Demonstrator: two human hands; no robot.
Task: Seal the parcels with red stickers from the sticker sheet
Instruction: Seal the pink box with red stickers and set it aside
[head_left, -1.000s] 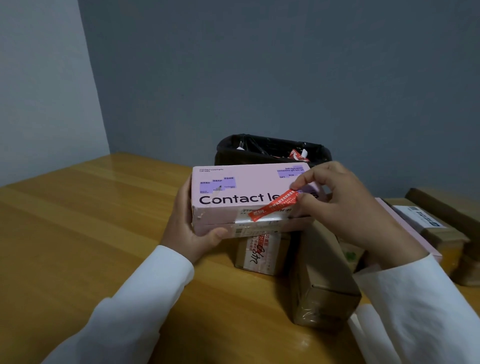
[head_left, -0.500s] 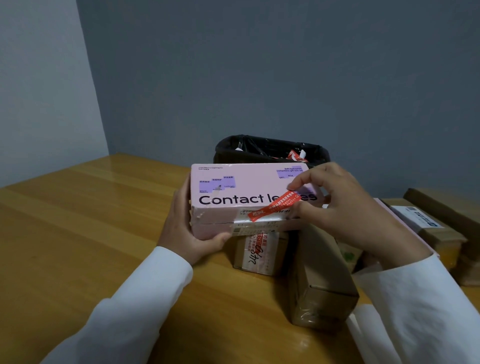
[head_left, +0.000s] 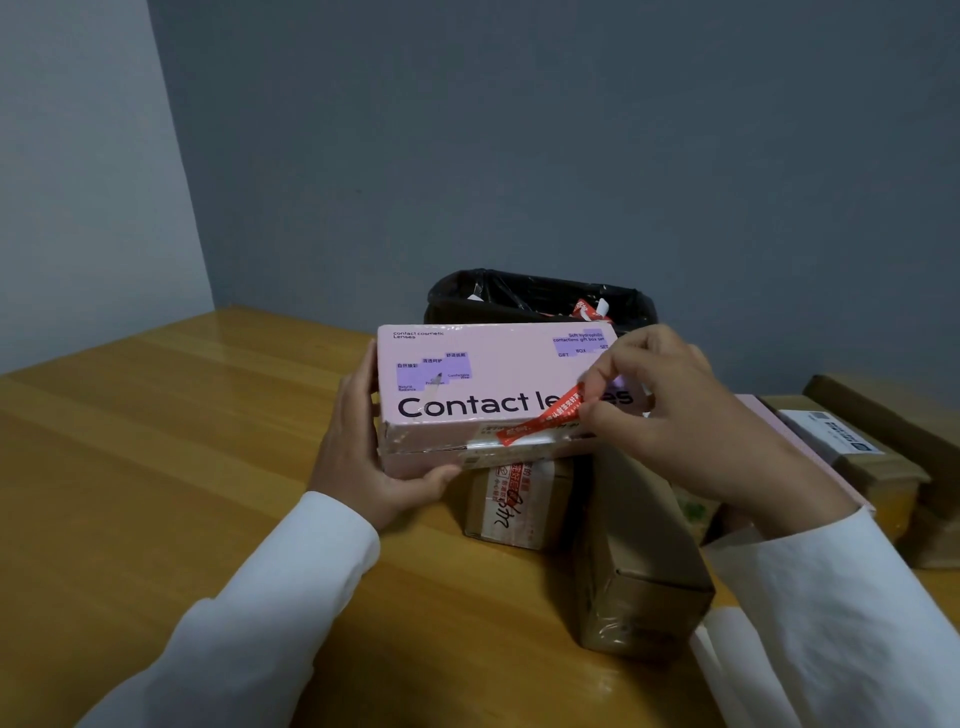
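Observation:
A pink parcel (head_left: 483, 379) printed "Contact lenses" is held above the wooden table, resting over smaller cardboard boxes. My left hand (head_left: 358, 457) grips its left end, thumb under the front edge. A red sticker (head_left: 545, 415) lies slanted across the parcel's front edge, its lower left end down on the taped seam. My right hand (head_left: 670, 415) pinches the sticker's upper right end between thumb and forefinger. The sticker sheet is not in view.
Brown cardboard boxes (head_left: 639, 551) stand under and right of the pink parcel, one with red print (head_left: 514, 499). More parcels (head_left: 852, 447) lie at the far right. A black-lined bin (head_left: 535, 296) with red scraps sits behind. The wooden table (head_left: 156, 467) stretches left.
The sticker's lower end has come down onto the parcel's front seam. My right hand shifted slightly along the sticker; my left hand kept its grip.

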